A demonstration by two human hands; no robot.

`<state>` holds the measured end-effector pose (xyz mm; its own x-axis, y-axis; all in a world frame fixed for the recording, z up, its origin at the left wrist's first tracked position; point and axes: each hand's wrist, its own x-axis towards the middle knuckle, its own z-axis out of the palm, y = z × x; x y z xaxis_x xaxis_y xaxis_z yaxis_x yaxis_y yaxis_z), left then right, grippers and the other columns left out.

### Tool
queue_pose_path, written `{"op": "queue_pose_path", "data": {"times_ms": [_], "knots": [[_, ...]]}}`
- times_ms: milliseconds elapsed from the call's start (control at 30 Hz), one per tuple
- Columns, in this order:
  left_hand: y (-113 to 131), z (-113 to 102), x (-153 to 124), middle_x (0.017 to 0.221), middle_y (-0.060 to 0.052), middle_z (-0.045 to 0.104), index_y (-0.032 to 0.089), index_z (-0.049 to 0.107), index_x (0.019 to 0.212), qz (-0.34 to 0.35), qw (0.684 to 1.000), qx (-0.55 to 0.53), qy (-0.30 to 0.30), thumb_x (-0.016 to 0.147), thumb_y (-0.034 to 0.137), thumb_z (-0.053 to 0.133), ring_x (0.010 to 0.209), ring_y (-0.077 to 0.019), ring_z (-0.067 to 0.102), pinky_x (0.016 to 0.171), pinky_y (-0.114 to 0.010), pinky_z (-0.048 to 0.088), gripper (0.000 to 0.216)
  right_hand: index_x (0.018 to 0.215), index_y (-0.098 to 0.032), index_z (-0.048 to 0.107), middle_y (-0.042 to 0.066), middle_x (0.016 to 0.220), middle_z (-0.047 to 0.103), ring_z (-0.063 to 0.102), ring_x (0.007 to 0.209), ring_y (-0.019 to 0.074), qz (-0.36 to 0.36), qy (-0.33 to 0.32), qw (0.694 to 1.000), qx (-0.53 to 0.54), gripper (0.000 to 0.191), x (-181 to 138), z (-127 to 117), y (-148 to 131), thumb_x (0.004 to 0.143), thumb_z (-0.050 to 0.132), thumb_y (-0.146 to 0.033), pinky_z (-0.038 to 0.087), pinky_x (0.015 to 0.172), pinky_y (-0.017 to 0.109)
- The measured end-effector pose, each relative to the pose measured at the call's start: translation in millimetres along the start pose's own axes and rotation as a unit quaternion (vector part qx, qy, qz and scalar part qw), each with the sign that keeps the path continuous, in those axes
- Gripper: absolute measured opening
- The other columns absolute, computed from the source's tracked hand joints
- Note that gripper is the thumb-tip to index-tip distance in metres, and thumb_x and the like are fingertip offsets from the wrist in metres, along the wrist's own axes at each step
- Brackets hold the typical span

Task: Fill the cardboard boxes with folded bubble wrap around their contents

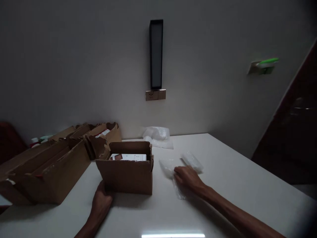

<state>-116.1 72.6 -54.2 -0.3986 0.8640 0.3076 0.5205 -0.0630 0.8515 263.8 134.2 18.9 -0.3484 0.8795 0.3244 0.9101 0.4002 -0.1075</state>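
An open cardboard box [127,177] stands upright on the white table, with a white printed carton [133,157] inside it. My left hand [101,199] grips the lower left corner of this box; some of its fingers are hidden by the cardboard. To the right of the box, my right hand [189,178] is closed on a piece of clear bubble wrap [167,167] lying at the tabletop. Another rolled piece of bubble wrap [192,161] lies just behind that hand.
Several open cardboard boxes [66,175] stand in rows on the left side of the white table [235,191]. More clear wrap [159,134] lies by the wall. A socket plate [155,95] and a dark lamp [156,54] are on the wall. The table's right edge slants toward me.
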Motion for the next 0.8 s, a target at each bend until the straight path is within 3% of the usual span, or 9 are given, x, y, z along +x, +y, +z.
{"op": "queue_pose_path", "data": {"times_ms": [67,167,233,300,400,500,600,700,800], "knots": [[0,1,0,0.113,-0.012,0.072,0.017,0.064,0.106,-0.007,1.0,0.004,-0.005,0.062,0.03,0.051,0.109,-0.0331,0.066,0.097,-0.044,0.051,0.048,0.071,-0.017,0.062,0.006,0.074,0.068,0.062,0.072,0.0186,0.019,0.04,0.999,0.014,0.022,39,-19,-2,0.09,0.05,-0.02,0.036,0.072,0.03],[0,-1,-2,0.113,-0.012,0.072,0.016,0.062,0.111,-0.024,1.0,0.008,-0.002,0.063,0.029,0.052,0.108,-0.0328,0.067,0.094,-0.042,0.053,0.05,0.096,-0.013,0.065,0.014,0.101,0.069,0.062,0.098,0.0238,0.052,0.11,0.991,0.046,0.029,106,-45,-7,0.099,0.041,-0.027,0.038,0.09,0.038],[0,-3,-4,0.114,-0.012,0.072,0.015,0.061,0.114,-0.034,0.999,0.01,-0.007,0.066,0.033,0.053,0.11,-0.033,0.066,0.093,-0.041,0.053,0.051,0.115,-0.014,0.062,0.013,0.12,0.064,0.058,0.111,0.0253,0.067,0.127,0.986,0.08,0.03,139,-51,-9,0.097,0.051,-0.035,0.039,0.099,0.045],[0,-4,-5,0.115,-0.013,0.072,0.014,0.059,0.116,-0.043,0.999,0.01,-0.016,0.068,0.038,0.054,0.11,-0.0337,0.066,0.093,-0.042,0.053,0.054,0.125,-0.017,0.059,0.012,0.13,0.06,0.057,0.116,0.0262,0.066,0.119,0.981,0.135,0.038,150,-45,-11,0.095,0.055,-0.04,0.04,0.103,0.049],[1,-5,-5,0.119,-0.014,0.07,0.014,0.057,0.119,-0.037,0.999,0.005,-0.019,0.07,0.04,0.054,0.112,-0.0338,0.065,0.097,-0.044,0.051,0.056,0.125,-0.015,0.061,0.014,0.126,0.065,0.063,0.11,0.0259,0.033,0.079,0.972,0.221,0.039,114,-19,-17,0.097,0.046,-0.038,0.046,0.099,0.045],[4,-6,-7,0.118,-0.013,0.07,0.016,0.058,0.116,-0.025,1.0,0.001,-0.017,0.07,0.042,0.056,0.112,-0.0336,0.065,0.097,-0.044,0.051,0.053,0.12,-0.016,0.064,0.011,0.116,0.071,0.068,0.101,0.0232,0.011,0.023,0.959,0.282,0.039,40,10,-26,0.097,0.042,-0.038,0.053,0.089,0.038],[11,-4,-13,0.109,-0.012,0.073,0.017,0.058,0.115,-0.066,0.997,0.028,-0.03,0.069,0.045,0.059,0.104,-0.0345,0.068,0.087,-0.043,0.055,0.054,0.127,-0.017,0.061,0.012,0.121,0.069,0.066,0.106,0.0241,0.03,-0.04,0.904,0.425,0.042,-21,27,-39,0.093,0.05,-0.039,0.053,0.091,0.039],[18,3,-20,0.105,-0.012,0.074,0.018,0.058,0.114,-0.092,0.993,0.046,-0.054,0.069,0.05,0.06,0.098,-0.0345,0.07,0.081,-0.043,0.056,0.055,0.141,-0.02,0.049,0.011,0.124,0.066,0.065,0.102,0.0224,0.023,-0.056,0.862,0.503,0.056,-39,37,-51,0.087,0.058,-0.031,0.053,0.088,0.039],[27,20,-16,0.108,-0.014,0.073,0.015,0.058,0.112,-0.039,0.995,0.053,-0.071,0.071,0.054,0.058,0.099,-0.0336,0.069,0.084,-0.042,0.054,0.057,0.137,-0.018,0.051,0.01,0.115,0.069,0.066,0.094,0.0208,0.024,-0.01,0.882,0.471,0.053,-23,46,-49,0.086,0.056,-0.029,0.054,0.082,0.036]]}}
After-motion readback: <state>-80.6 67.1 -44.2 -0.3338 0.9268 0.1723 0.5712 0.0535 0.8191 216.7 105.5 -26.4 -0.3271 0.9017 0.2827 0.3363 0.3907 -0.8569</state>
